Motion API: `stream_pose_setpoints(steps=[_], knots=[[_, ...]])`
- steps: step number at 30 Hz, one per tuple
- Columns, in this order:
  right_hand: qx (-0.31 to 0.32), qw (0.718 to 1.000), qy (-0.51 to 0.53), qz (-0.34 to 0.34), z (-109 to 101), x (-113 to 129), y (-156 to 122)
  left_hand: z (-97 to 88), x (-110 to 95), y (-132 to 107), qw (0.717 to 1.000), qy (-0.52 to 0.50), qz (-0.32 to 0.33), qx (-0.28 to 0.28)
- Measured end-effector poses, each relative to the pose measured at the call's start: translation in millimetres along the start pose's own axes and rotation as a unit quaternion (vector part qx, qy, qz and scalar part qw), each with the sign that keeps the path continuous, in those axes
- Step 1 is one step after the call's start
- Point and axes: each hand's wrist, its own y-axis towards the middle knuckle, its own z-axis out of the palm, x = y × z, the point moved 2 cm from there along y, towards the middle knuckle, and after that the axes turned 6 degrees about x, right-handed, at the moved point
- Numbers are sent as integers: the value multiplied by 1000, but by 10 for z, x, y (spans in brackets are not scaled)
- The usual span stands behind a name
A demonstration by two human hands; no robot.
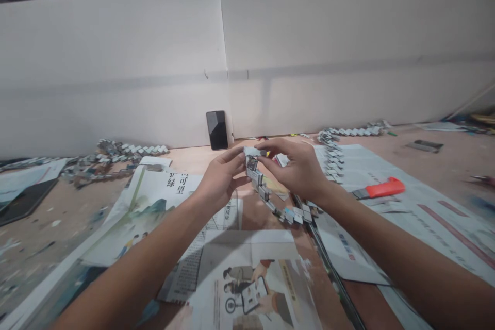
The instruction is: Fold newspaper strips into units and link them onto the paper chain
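Both my hands meet above the middle of the table. My left hand (221, 178) pinches the upper end of a chain of folded paper links (270, 198). My right hand (299, 167) is closed on the same end from the right, its fingers on a small folded paper piece at the top of the chain. The chain hangs from my fingers and trails down to the right onto the newspaper sheets (247, 268).
Finished paper chains lie at the back left (116, 157) and back right (348, 136). A dark phone (217, 129) leans on the white wall. An orange utility knife (381, 188) lies on newspaper at the right. A dark tablet (23, 201) sits at the left edge.
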Motion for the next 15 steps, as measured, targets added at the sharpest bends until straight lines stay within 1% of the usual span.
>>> stream_pose_setpoints(steps=[3,6,10,15], knots=[[0,996,64,56,37,-25,-11,-28,7,13,999,-15,28,-7],[-3,991,105,78,63,-33,-20,-22,12,11,999,-20,28,2],[-15,993,94,71,59,-16,-16,15,-1,-7,999,-2,29,18],[-22,999,42,27,27,23,5,31,-24,-23,996,52,20,64]])
